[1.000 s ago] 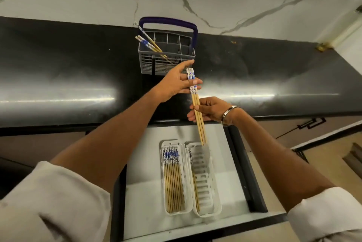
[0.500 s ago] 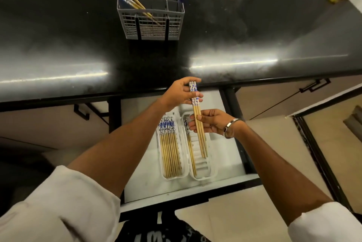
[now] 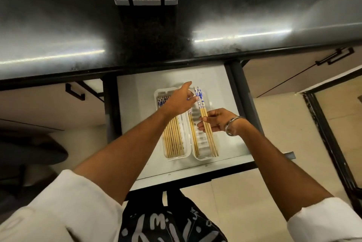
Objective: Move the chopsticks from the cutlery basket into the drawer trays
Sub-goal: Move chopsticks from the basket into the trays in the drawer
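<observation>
Bamboo chopsticks (image 3: 207, 124) now lie low over the right tray (image 3: 203, 144) in the drawer (image 3: 137, 116) — right hand (image 3: 217, 121) pinching them mid-length; left hand (image 3: 179, 100), earlier gripping their patterned tops, has let go, fingers spread.

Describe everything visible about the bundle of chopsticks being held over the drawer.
The held chopsticks are a small bundle of pale, wood-coloured sticks with blue-and-white patterned tops. They lie nearly flat and lengthwise over the right tray, patterned ends pointing away from the person, plain tips near the tray's near end. The right hand pinches them around mid-length, while the left hand touches the patterned ends with its fingertips. Whether the tips already rest on the tray cannot be told.
</observation>
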